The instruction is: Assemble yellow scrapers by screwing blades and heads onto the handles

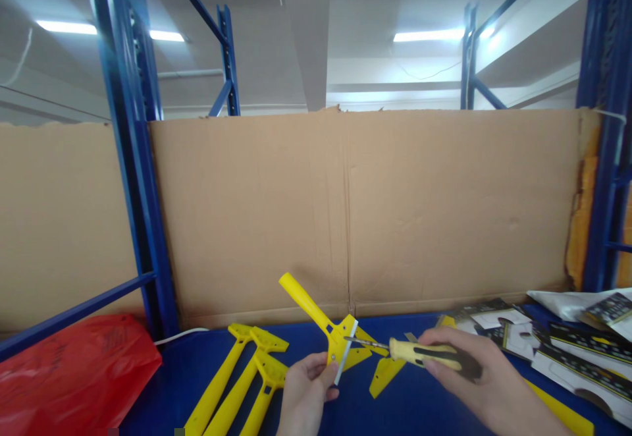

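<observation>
Blue surface [355, 409]; left fingers [332, 377] pinching yellow scraper [307, 303], right fingers [428, 352] closed around screwdriver [447, 357]

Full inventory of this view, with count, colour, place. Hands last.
Held tool: 1, yellow, left hand
Strip: 1, whitish, along held tool's head
Screwdriver: 1, pale yellow and black handle, right hand
Similar tools: 3, yellow, left of left hand
Other pieces: several, yellow, around screwdriver and under right arm
Bag: 1, red, far left
Cable: 1, white, beside bag
Printed packaging: many, black/white, right
Work surface: 1, blue, below
Cardboard: several panels, brown, behind
Rack frame: several posts, blue, both sides
Ceiling lights: several, white, overhead
Hands: 2, bare, left and right
</observation>
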{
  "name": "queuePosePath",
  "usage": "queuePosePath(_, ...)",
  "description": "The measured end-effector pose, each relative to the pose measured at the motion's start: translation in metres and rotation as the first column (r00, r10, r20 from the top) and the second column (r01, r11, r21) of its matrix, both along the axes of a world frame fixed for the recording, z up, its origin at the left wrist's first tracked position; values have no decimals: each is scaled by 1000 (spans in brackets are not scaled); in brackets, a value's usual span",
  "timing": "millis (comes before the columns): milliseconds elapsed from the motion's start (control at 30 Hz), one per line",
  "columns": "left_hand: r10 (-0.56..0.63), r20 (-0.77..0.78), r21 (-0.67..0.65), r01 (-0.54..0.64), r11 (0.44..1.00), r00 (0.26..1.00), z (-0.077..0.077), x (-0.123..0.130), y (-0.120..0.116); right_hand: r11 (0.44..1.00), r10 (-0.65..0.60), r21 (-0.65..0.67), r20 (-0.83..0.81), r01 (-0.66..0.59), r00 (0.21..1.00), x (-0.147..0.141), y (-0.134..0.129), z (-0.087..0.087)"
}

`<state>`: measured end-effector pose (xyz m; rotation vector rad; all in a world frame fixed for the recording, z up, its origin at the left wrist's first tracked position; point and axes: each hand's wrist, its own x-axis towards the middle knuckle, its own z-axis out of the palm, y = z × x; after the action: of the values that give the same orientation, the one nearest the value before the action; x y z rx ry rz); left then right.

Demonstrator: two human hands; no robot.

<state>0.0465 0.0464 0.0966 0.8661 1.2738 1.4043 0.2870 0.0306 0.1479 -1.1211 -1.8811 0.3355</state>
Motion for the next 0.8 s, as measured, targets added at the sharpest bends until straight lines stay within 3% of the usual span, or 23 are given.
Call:
queuePosePath(100, -4, -16, 12, 5, 1000, 1000, -3, 0, 1, 999, 6, 37, -41, -5, 999, 2, -1, 2)
queuePosePath(300, -5, -47, 18, 6, 1000, 999, -4, 1, 3, 993, 9, 119, 129, -24, 992, -6, -1, -15)
queuePosePath(433, -9, -73, -3, 9, 1000, 997, 0, 3, 2, 983, 58, 164, 175, -87, 983, -16, -5, -17)
queuePosePath(633, -12, -83, -13, 11, 1000, 996, 4, 6, -1, 970, 94, 200, 210, -137, 973, -21, -8, -11)
queuePosePath(800, 17, -88, 2, -16, 1000, 996, 1, 7, 1, 968, 75, 220, 185, -116, 980, -21, -4, -22)
